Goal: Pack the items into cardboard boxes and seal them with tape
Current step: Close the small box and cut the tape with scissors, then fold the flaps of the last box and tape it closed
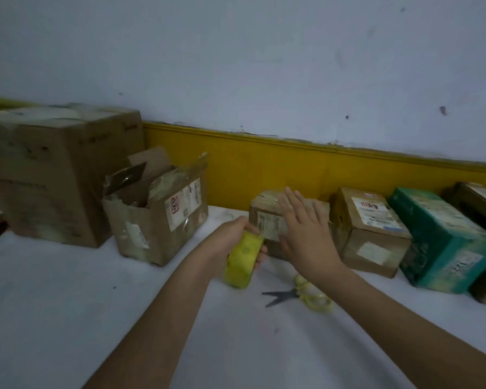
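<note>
Tape roll (244,259): light, probably a stiff ring with a slick outer wrap; best taken round the rim or through the core. Gripped in the left hand (230,235), fingers curled about it, just beside the small cardboard box (267,220) on the table (68,290). Right hand (306,231) released, fingers straight, laid flat against the box's near face, forearm reaching in over the scissors (281,296). Box likely light and soft-walled; best steadied with a flat palm.
</note>
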`<state>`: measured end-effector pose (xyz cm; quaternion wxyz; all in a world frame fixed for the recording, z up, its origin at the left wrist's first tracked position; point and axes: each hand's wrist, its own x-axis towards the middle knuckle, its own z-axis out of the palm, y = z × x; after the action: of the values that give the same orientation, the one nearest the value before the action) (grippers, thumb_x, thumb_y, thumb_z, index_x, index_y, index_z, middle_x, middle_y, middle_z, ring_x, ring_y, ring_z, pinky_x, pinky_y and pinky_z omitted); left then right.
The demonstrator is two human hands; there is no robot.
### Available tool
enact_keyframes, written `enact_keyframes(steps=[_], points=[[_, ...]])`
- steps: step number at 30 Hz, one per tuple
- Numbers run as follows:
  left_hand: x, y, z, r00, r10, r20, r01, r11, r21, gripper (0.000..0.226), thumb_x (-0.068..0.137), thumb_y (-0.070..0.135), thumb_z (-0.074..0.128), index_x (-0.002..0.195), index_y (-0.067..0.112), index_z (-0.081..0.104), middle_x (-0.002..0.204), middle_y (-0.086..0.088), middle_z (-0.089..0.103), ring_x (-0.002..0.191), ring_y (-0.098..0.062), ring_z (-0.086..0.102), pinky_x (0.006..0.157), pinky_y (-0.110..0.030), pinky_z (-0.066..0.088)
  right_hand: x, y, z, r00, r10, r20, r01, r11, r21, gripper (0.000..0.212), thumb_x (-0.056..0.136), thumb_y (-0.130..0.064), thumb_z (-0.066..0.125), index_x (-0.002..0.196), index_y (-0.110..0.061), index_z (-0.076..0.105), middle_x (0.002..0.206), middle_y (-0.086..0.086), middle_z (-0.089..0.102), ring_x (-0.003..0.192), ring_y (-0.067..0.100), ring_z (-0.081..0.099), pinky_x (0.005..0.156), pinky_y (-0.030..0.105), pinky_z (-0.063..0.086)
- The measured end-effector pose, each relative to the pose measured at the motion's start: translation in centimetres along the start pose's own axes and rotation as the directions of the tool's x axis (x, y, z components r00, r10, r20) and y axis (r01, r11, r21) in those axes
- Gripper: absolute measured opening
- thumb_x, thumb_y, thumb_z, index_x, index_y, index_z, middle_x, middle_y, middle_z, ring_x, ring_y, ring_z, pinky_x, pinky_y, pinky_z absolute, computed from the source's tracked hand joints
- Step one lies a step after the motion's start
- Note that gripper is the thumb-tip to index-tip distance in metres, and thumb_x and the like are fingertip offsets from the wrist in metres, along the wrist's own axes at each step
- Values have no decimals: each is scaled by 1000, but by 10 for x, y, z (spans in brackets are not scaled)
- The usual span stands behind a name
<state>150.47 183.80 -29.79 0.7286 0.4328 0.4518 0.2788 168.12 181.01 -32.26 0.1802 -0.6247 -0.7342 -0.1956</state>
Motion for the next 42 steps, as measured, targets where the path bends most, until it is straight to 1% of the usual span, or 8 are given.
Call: enact_keyframes(steps=[3, 8, 17, 24, 29, 34, 39, 42], points=[[-35, -6, -11, 998, 67, -3, -67, 998, 7, 36, 100, 25, 37, 103, -4, 57, 73, -20, 61, 54, -29, 58, 54, -30, 50, -2, -45, -31, 995, 86, 54, -102, 817, 568, 38, 98, -49, 47, 121, -22, 62, 119, -3, 65, 106, 11, 60, 87, 28, 50], [-129, -23, -36, 968, 232, -95, -215, 963, 164, 14, 99, 12, 47, 104, 4, 58, 79, -21, 67, 62, -31, 64, 60, -36, 55, -10, -118, -66, 994, 29, 104, -90, 754, 651, 12, 86, -26, 71, 77, -19, 70, 65, -10, 60, 60, -1, 52, 57, 16, 37], [-302, -96, -73, 903, 172, -393, -105, 977, 185, 18, 102, 16, 54, 101, 2, 66, 81, -12, 72, 61, -17, 68, 63, -30, 60, -90, -248, -105, 941, -331, 72, 191, 693, 695, 12, 88, -23, 66, 81, -15, 71, 77, -3, 68, 75, 13, 60, 66, 24, 41], [-338, -166, -77, 765, 174, -620, 93, 923, 373, 64, 95, 35, 65, 151, 28, 36, 109, 12, 73, 94, 1, 69, 82, -16, 54, -139, -274, -89, 883, -445, 147, 118, 514, 849, 26, 86, -33, 73, 66, -21, 61, 62, -9, 59, 65, 2, 55, 59, 11, 39], [-333, -198, -84, 754, 170, -635, 208, 855, 476, 63, 98, 48, 53, 154, 46, 22, 155, -2, 42, 139, -21, 44, 112, -29, 34, -143, -280, -66, 845, -473, 250, 58, 545, 836, 29, 84, -38, 74, 64, -22, 60, 64, -8, 59, 58, 3, 53, 54, 7, 37], [-318, -214, -87, 746, 176, -642, 266, 805, 530, 59, 101, 45, 49, 153, 50, 21, 89, 21, 66, 62, 18, 60, 57, 4, 37, -152, -284, -44, 831, -492, 259, 75, 561, 825, 34, 85, -35, 73, 60, -21, 54, 60, -9, 54, 59, -3, 52, 58, 7, 39], [-305, -226, -101, 768, 161, -619, 247, 819, 519, 61, 100, 50, 49, 153, 52, 18, 154, 0, 44, 138, -18, 45, 107, -19, 33, -155, -287, -35, 825, -513, 236, 118, 566, 816, 28, 91, -26, 69, 70, -9, 60, 61, -10, 53, 57, 1, 52, 56, 11, 39], [-304, -233, -102, 765, 183, -617, 224, 823, 522, 59, 99, 52, 48, 151, 55, 19, 151, 10, 45, 123, 5, 53, 92, -6, 35, -157, -290, -40, 789, -562, 248, 208, 624, 753, 25, 96, -31, 60, 80, -12, 57, 78, -1, 58, 76, 10, 57, 63, 23, 39]])
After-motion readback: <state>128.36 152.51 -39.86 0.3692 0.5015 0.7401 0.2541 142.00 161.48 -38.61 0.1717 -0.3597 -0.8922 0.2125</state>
